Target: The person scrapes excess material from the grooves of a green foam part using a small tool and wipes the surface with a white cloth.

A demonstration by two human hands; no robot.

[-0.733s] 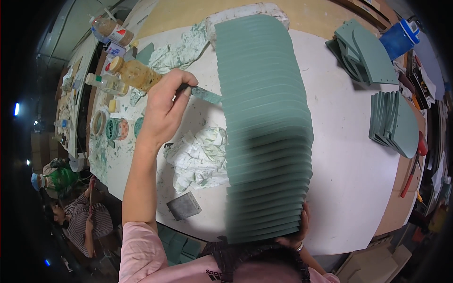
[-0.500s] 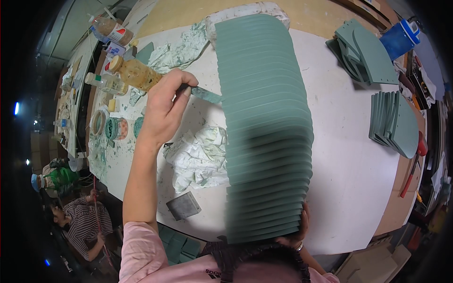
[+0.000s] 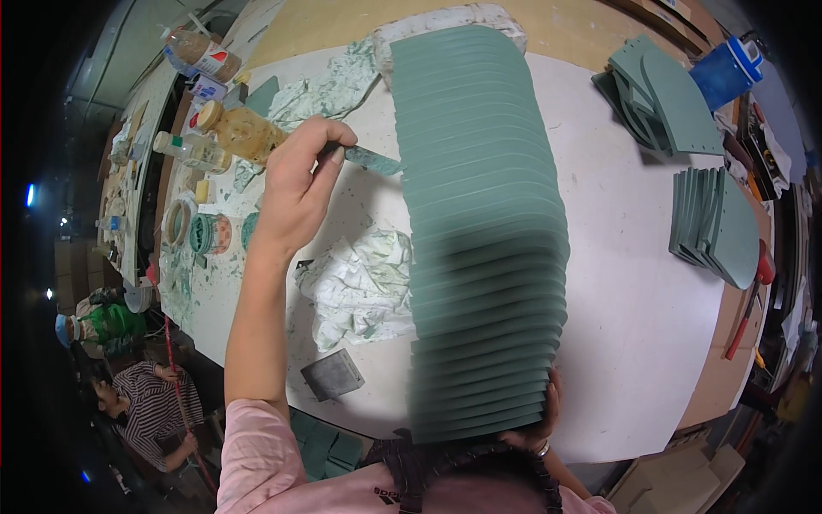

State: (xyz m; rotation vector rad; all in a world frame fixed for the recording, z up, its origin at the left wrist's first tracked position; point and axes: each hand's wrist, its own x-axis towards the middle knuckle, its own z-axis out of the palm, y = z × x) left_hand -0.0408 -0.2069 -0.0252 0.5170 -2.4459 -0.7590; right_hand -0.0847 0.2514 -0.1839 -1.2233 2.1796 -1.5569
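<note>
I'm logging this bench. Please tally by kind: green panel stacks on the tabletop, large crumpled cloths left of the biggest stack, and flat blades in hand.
Green panel stacks: 3 (large stack, upper right stack, lower right stack)
Large crumpled cloths: 2 (middle cloth, far cloth)
Flat blade: 1, in the left hand
Total: 6
</note>
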